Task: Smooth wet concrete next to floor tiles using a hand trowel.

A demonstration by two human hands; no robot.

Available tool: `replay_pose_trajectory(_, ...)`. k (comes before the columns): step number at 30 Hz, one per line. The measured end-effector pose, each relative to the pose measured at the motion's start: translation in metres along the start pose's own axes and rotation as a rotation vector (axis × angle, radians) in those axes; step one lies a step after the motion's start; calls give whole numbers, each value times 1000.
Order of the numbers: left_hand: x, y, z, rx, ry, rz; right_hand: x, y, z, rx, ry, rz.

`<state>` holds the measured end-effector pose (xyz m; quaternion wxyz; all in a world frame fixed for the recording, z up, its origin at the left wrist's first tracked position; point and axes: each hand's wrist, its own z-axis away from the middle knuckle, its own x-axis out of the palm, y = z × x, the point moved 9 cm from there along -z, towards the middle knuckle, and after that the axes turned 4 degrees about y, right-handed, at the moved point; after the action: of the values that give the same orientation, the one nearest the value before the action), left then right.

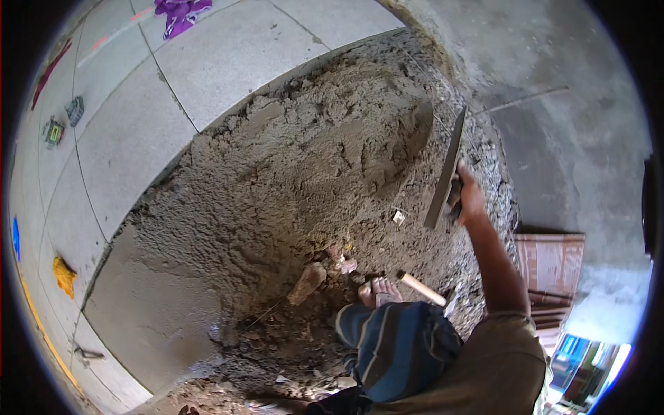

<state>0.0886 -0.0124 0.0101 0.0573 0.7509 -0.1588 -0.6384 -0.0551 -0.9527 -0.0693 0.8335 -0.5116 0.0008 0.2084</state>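
Note:
My right hand (472,195) is wrapped round the grip of a plastering trowel (447,173), whose long flat blade is seen nearly edge-on. It is held over the right edge of a large patch of wet grey mortar (277,180), beside rough gravelly ground. The mortar is lumpy and heaped at the far side, raked in ridges in the middle, and a smooth band (152,311) lies at the lower left. My left hand is not in view. My bare foot (379,290) rests on the dirt below the mortar, under a striped blue cloth (401,346).
A stone (308,283) and a wooden handle (422,288) lie near my foot. Large pale tiles (228,55) border the mortar's left side, with a yellow cloth (63,277) and purple cloth (181,15) on them. A grey wall (567,159) and stacked brown boxes (550,266) stand right.

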Motion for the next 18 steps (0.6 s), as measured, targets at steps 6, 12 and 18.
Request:
replay_pose_trajectory(6, 42, -2, 46, -388, -294, -89, 17, -50, -108, -134, -31, 149)
replay_pose_trajectory(12, 71, 52, 30, -347, -118, -68, 80, -72, -146, -36, -131, 94)
replay_pose_trajectory(18, 91, 103, -13, -642, -176, 292, 127, -105, -97, -208, -480, 403)
